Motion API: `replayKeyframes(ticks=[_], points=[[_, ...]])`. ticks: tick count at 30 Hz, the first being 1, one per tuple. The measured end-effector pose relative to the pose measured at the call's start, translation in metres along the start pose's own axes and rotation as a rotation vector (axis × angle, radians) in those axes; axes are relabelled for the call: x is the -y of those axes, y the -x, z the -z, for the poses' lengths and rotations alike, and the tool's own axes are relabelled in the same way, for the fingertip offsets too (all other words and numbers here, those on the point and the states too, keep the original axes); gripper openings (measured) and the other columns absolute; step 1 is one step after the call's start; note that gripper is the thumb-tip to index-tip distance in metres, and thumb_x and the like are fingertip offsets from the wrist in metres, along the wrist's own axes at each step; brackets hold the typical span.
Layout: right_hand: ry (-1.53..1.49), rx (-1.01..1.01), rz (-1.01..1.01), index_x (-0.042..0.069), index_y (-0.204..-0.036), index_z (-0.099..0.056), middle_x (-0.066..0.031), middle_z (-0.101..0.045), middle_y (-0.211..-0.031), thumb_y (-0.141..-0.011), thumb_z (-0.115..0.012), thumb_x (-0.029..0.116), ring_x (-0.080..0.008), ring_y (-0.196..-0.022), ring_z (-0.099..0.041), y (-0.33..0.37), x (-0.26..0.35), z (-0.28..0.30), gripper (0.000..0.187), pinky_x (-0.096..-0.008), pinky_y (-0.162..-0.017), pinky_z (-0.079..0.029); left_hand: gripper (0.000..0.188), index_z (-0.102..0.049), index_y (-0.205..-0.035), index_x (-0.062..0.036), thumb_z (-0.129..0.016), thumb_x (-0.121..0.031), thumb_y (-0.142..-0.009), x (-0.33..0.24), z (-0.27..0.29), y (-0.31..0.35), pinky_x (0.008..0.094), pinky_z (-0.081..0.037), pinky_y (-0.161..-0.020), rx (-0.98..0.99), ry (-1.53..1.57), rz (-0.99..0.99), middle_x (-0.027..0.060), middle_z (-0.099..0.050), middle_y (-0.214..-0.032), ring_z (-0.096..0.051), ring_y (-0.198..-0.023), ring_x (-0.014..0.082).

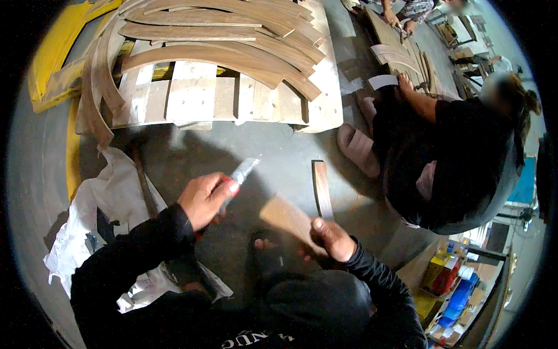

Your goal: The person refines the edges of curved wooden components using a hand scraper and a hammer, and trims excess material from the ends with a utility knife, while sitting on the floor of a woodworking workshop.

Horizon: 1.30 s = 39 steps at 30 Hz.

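In my left hand (204, 200) is a putty knife (244, 169) with a flat silvery blade and a red and grey handle. The fingers are wrapped round the handle, and the blade points up and to the right. My right hand (336, 239) grips a short, light brown wooden piece (286, 216) by its lower end, thumb on top. That piece is slightly blurred and tilts up to the left. Blade and wood are apart. Just beyond my right hand, another narrow wooden strip (321, 189) lies on the floor.
Ahead, a pale wooden pallet (192, 100) bears several curved wooden slats (200, 55). White sacking (119, 183) lies at left, near a yellow frame (55, 52). A seated co-worker (447, 157) is close on the right, above a shelf with a blue bottle (459, 299).
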State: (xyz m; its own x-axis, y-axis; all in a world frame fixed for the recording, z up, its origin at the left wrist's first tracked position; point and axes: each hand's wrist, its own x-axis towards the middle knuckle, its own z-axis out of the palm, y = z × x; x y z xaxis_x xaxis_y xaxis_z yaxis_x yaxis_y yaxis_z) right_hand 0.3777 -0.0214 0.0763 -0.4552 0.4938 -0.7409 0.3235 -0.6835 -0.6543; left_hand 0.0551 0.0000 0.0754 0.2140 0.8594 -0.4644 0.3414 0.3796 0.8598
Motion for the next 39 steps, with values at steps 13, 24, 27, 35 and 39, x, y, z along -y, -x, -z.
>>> replayKeyframes(ticks=[13,24,27,35,39], points=[[-0.383,-0.036,0.958,-0.008,-0.120,-0.036,-0.0144,-0.052,-0.093,-0.080,-0.039,0.067,-0.0221,-0.073,-0.052,0.005,0.137,0.008,0.085,-0.0312,-0.062,-0.043,0.043,-0.055,-0.106,-0.0035,-0.052,-0.040,-0.083,0.145,-0.066,-0.043,0.0433,-0.043,-0.082,-0.231,-0.642,0.154,0.0186,-0.053,-0.109,-0.052,-0.100,0.0349],[-0.281,-0.421,1.094,-0.002,-0.130,-0.029,-0.0140,-0.044,-0.122,-0.085,-0.052,0.042,-0.0289,-0.112,-0.046,-0.045,0.100,-0.013,0.067,-0.0422,-0.095,-0.035,0.016,-0.058,-0.089,-0.0081,-0.050,-0.022,-0.087,0.076,-0.039,-0.042,0.0333,-0.046,-0.049,-0.725,0.059,-0.235,0.0105,-0.059,-0.061,-0.058,-0.054,0.0254],[-0.239,-0.468,1.071,-0.003,-0.131,-0.029,-0.0152,-0.044,-0.124,-0.086,-0.053,0.036,-0.0304,-0.113,-0.047,-0.032,0.100,-0.007,0.064,-0.0424,-0.096,-0.035,0.022,-0.059,-0.088,-0.0048,-0.046,-0.022,-0.090,-0.060,-0.069,-0.030,0.0294,-0.044,-0.049,-0.481,0.230,-0.320,0.0096,-0.057,-0.059,-0.056,-0.052,0.0189],[-0.237,-0.421,1.078,-0.005,-0.129,-0.031,-0.0158,-0.043,-0.125,-0.082,-0.061,0.022,-0.0283,-0.116,-0.045,-0.006,0.100,-0.024,0.062,-0.0395,-0.098,-0.034,0.054,-0.036,-0.133,-0.0049,-0.047,0.003,-0.080,-0.131,-0.093,0.018,0.0357,-0.049,-0.067,-0.391,0.036,-0.749,0.0196,-0.058,-0.101,-0.060,-0.076,0.0296],[-0.244,-0.392,1.091,-0.005,-0.129,-0.028,-0.0186,-0.045,-0.121,-0.083,-0.062,0.026,-0.0345,-0.116,-0.044,-0.010,0.097,-0.029,0.065,-0.0441,-0.096,-0.036,0.062,-0.039,-0.133,-0.0125,-0.052,0.005,-0.075,-0.117,-0.093,0.024,0.0335,-0.049,-0.055,-0.378,-0.074,-0.835,0.0133,-0.060,-0.077,-0.061,-0.062,0.0259]])
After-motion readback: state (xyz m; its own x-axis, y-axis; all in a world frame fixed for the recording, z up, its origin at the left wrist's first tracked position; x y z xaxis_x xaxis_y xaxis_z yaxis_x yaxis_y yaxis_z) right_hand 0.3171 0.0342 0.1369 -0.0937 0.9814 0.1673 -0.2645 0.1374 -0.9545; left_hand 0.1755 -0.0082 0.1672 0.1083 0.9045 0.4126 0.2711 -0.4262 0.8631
